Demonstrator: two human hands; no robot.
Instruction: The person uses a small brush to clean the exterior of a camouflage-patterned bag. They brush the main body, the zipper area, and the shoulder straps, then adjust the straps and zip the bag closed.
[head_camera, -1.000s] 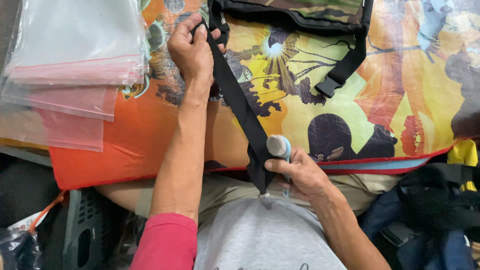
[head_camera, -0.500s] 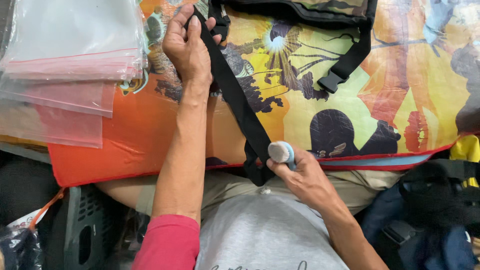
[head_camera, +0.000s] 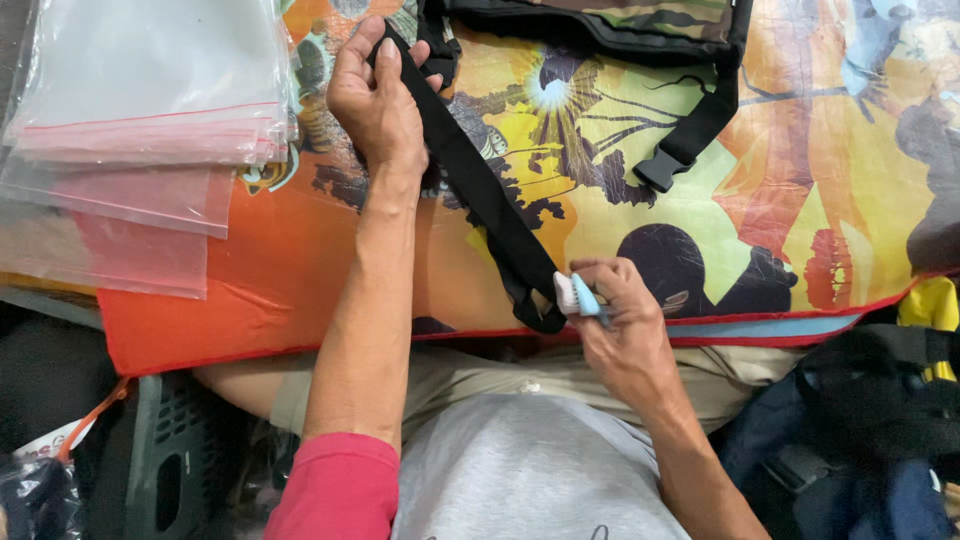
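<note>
Seen from the head camera, the left hand (head_camera: 378, 95) pinches the upper part of a black strap (head_camera: 478, 190) between thumb and fingers, its grip pressed together on the webbing, holding it taut and slanting down across the tabletop (head_camera: 300, 270), which is covered with a bright printed sheet in orange and yellow. The right hand (head_camera: 625, 335) has its grip closed around a small pale blue and white tool (head_camera: 578, 296), likely a lighter (too small to be sure), and its tip sits just beside the strap's lower looped end at the tabletop's near edge. Compared with a second ago, the right hand has shifted a little rightward and turned the tool more toward the strap end, while the left hand stays clamped high. A camouflage bag (head_camera: 620, 15) lies at the far edge, its black buckle (head_camera: 660, 172) free, and clear zip bags (head_camera: 150, 110) are stacked to the left.
</note>
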